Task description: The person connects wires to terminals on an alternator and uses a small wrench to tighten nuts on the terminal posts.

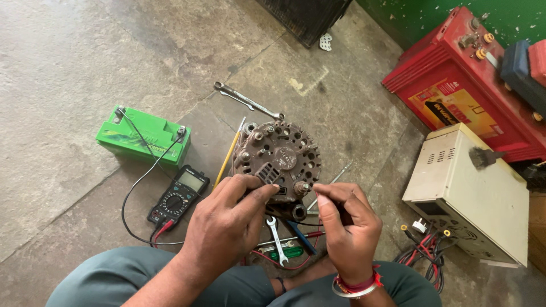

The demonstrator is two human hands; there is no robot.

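We see a round, grimy grey metal alternator (278,159) standing on edge on the concrete floor (74,62), just ahead of our knees. Our left hand (224,224) is clenched on its lower left rim, steadying it. Our right hand (347,224) pinches its fingertips at a threaded stud on the lower right edge; what sits in that grip we cannot tell. Small spanners (277,239) and red wires lie beneath. A black multimeter (177,196) lies to the left, with a green battery (143,135) beyond it. A long spanner (247,100) lies behind, a cream metal box (469,193) to the right.
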